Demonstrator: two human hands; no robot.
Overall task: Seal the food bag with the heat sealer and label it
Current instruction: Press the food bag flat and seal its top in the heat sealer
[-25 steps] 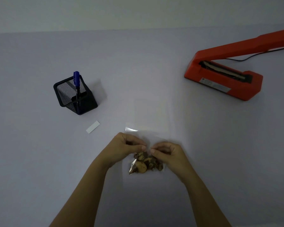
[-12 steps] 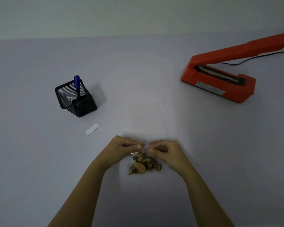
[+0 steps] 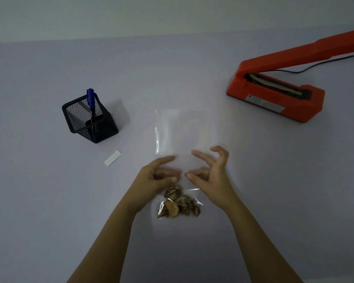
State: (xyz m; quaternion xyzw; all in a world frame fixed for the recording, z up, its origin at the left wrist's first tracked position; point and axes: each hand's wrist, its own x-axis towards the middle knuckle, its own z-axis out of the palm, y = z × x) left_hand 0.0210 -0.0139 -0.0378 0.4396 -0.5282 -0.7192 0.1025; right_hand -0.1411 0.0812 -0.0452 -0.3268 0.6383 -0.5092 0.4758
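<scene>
Seen from my head, the clear food bag point(image 3: 180, 135) lies flat on the tabletop point(image 3: 49, 201) before me. Brown dried pieces point(image 3: 178, 207) are bunched at its near end, and the empty part stretches away. My left hand point(image 3: 157, 177) and right hand point(image 3: 213, 174) are over its middle, fingers point(image 3: 200, 156) loosely spread, gripping nothing. The orange heat sealer point(image 3: 274, 94) sits far right with its arm raised. The white label point(image 3: 112, 158) lies to the left.

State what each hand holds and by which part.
Nothing is gripped. Left hand and right hand are open over the middle of the clear bag, beyond the food.
</scene>
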